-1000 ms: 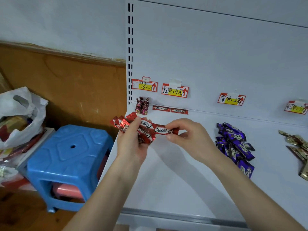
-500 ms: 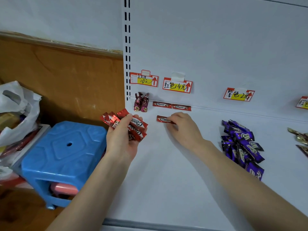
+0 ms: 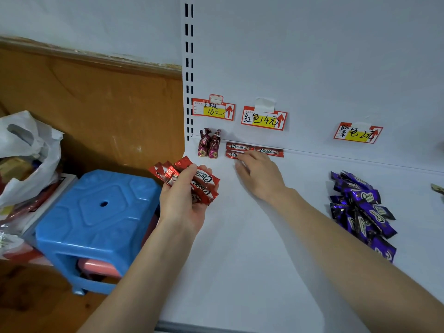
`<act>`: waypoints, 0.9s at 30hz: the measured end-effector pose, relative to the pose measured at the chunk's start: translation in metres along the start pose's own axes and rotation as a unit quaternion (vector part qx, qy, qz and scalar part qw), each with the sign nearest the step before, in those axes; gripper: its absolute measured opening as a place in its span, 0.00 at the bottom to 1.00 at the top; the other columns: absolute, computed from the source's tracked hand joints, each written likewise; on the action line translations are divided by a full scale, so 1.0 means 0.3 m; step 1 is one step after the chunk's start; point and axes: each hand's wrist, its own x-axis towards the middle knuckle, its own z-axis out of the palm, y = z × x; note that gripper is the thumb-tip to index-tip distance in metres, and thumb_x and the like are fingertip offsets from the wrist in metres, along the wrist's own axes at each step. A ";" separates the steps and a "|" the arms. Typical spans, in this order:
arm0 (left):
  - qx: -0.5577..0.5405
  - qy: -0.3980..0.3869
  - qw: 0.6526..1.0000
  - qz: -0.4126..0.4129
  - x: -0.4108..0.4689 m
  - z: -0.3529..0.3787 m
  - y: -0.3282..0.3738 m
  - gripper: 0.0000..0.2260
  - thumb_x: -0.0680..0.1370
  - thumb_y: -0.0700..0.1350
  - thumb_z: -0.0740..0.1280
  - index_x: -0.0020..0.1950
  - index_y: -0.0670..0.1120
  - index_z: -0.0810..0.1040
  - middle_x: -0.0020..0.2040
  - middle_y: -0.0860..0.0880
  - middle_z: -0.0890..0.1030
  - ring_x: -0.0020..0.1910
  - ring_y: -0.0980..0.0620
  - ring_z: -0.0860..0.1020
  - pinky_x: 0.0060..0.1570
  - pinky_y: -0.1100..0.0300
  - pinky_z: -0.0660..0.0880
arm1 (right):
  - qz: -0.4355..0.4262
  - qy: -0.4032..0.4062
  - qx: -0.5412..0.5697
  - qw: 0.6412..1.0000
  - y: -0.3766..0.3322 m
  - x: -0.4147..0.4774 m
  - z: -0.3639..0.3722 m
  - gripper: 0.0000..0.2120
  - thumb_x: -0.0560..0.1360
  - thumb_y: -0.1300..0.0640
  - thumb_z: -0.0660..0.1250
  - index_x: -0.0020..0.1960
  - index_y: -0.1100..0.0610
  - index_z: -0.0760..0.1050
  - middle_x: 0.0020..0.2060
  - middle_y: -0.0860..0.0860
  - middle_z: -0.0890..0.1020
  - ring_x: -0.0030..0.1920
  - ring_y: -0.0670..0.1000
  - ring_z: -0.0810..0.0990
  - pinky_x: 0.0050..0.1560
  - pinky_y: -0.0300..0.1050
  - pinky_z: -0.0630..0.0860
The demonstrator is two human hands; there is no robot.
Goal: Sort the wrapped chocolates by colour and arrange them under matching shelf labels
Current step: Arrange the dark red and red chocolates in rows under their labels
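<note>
Red bars (image 3: pixel 204 180) gripped in left hand (image 3: pixel 184 204) — right hand (image 3: pixel 260 174) flat, touching shelved bar (image 3: pixel 231 154)

Left grip (image 3: pixel 185 200) palm-up, fingers curled round red chocolates (image 3: pixel 205 180); right grip (image 3: pixel 260 174) forward, fingers straight, palm down.

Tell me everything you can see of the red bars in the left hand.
The red bars are several glossy foil-wrapped sticks, red with white "Choco" lettering and crimped ends, fanned and overlapping so their count is unclear. The left hand grips them with the thumb across the front, holding them tilted above the left edge of the shelf. Nothing else touches them.
</note>
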 end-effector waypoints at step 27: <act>0.022 -0.175 0.983 -0.055 -0.134 0.011 -0.035 0.20 0.71 0.42 0.70 0.63 0.43 0.75 0.56 0.40 0.81 0.54 0.41 0.80 0.57 0.46 0.75 | 0.027 0.014 0.373 0.927 -0.200 -0.279 -0.241 0.02 0.71 0.57 0.70 0.41 0.51 0.79 0.36 0.46 0.81 0.38 0.43 0.79 0.40 0.33 0.74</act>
